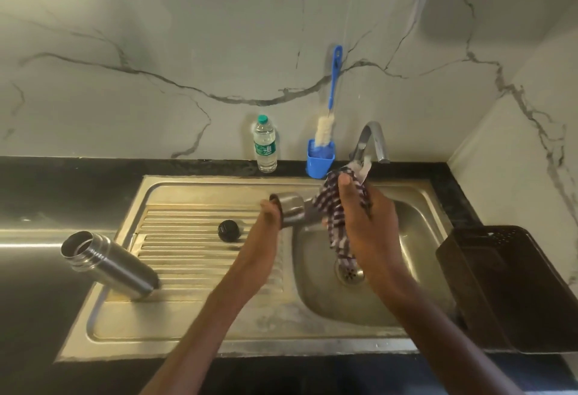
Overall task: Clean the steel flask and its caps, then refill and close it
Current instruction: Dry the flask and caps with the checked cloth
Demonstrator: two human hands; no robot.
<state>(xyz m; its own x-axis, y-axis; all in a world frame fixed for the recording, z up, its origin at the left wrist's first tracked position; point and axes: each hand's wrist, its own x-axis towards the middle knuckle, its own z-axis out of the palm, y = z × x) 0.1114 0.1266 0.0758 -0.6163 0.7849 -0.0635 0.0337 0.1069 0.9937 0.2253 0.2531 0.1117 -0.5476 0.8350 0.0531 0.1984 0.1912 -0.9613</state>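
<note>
The steel flask (109, 264) stands open, without a cap, on the left end of the sink's ribbed drainboard (194, 257). A black inner cap (229, 231) lies on the drainboard's middle. My left hand (271, 216) grips the steel outer cap (291, 208) over the edge between drainboard and basin. My right hand (364, 222) holds a checked cloth (336, 219) against that cap; the cloth's tail hangs into the basin.
A tap (373, 141) arches over the steel basin (416, 269) and its drain (349, 272). At the back stand a plastic water bottle (265, 149) and a blue holder (320, 161) with a bottle brush (331, 94). A dark plastic basket (506, 288) sits on the right.
</note>
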